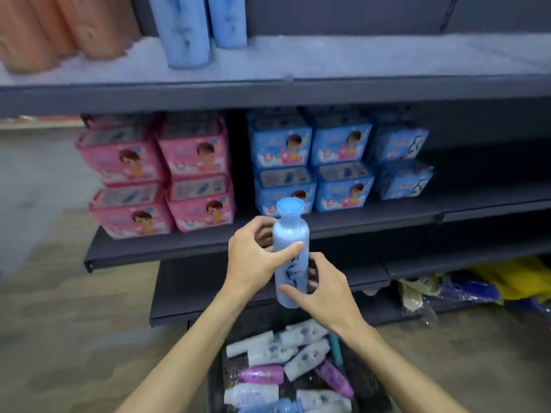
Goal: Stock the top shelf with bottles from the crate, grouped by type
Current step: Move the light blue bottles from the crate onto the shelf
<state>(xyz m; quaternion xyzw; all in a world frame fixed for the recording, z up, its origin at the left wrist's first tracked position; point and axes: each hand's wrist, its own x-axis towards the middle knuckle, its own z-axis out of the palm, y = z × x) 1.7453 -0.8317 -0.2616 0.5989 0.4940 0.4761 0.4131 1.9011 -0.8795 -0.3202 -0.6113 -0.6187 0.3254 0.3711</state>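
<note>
Blue bottle [290,257] upright, gripped by left hand [253,257] and right hand [325,293] — probably light, stiff, slick plastic — best held mid-body

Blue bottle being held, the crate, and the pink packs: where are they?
Blue bottle [290,242]: head view, on its upper body.
Crate [215,380]: head view, on its left wall.
Pink packs [193,156]: head view, on a front face.

Both hands [293,271] grip blue bottle [290,254]

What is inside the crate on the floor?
The crate holds loose lying bottles: white, purple and a blue one. Anything beneath them is covered.
</note>
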